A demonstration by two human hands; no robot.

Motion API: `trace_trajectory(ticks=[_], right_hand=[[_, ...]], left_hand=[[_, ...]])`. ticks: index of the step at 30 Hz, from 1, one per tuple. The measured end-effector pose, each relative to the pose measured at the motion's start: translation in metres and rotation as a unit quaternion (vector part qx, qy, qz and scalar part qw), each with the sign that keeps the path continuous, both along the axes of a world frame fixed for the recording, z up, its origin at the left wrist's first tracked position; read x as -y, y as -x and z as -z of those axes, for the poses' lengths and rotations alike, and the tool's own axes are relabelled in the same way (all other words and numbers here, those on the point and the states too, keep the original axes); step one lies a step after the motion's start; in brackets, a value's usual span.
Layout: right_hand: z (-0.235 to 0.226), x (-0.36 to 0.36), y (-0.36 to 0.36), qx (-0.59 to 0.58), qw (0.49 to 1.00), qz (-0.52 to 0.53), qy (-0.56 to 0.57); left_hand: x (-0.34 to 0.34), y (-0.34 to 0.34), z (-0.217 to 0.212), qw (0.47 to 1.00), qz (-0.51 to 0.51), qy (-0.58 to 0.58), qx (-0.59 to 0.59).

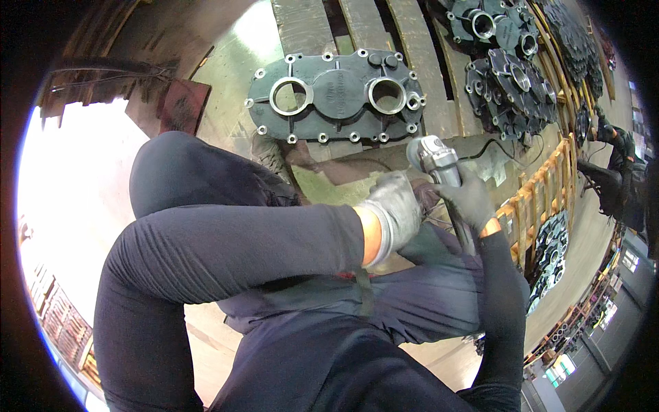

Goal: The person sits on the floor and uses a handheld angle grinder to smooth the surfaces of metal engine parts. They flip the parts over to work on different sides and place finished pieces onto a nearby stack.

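Note:
My right hand, in a dark grey glove, is wrapped round the body of an angle grinder. The grinder's head and pale disc point up and away from me, just below the near right end of a dark grey metal gearbox cover. That cover lies flat, with two bright bored rings and several bolt bosses round its rim; the disc looks apart from it. My left hand, in a light grey glove, is closed beside the grinder, slightly blurred. Whatever its fingers hold, if anything, is hidden.
Beneath the cover are wooden planks with dark gaps. More gearbox covers are stacked at the right, by a wooden pallet. A black cable runs near the grinder. Another person is at the far right.

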State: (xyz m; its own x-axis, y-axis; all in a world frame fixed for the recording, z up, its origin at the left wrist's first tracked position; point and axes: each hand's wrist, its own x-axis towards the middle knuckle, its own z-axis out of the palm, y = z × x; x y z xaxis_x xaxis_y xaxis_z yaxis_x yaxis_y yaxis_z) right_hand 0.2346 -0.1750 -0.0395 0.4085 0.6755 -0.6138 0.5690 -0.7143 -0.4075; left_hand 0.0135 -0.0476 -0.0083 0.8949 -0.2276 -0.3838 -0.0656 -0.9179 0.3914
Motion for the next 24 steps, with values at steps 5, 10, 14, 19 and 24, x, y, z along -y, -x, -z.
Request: trace_trajectory(ticks=[5,10,14,19,24], right_hand=[[-0.018,0.012,0.025,-0.007,0.999,0.028,-0.029],[-0.011,0.007,0.059,-0.032,0.996,0.039,-0.069],[0.017,0.013,0.063,-0.02,0.997,0.036,-0.06],[0.018,0.003,0.066,-0.037,0.998,0.018,-0.056],[0.023,-0.009,0.072,-0.018,0.997,0.007,-0.068]], left_hand=[[0.037,0.024,-0.008,0.999,0.033,0.008,0.004],[0.049,0.033,-0.021,0.994,0.103,-0.025,-0.036],[0.045,0.04,-0.026,0.995,0.082,-0.055,0.024],[0.036,0.036,-0.029,0.997,0.06,-0.049,0.005],[0.039,0.038,-0.017,0.999,0.012,-0.029,0.018]])
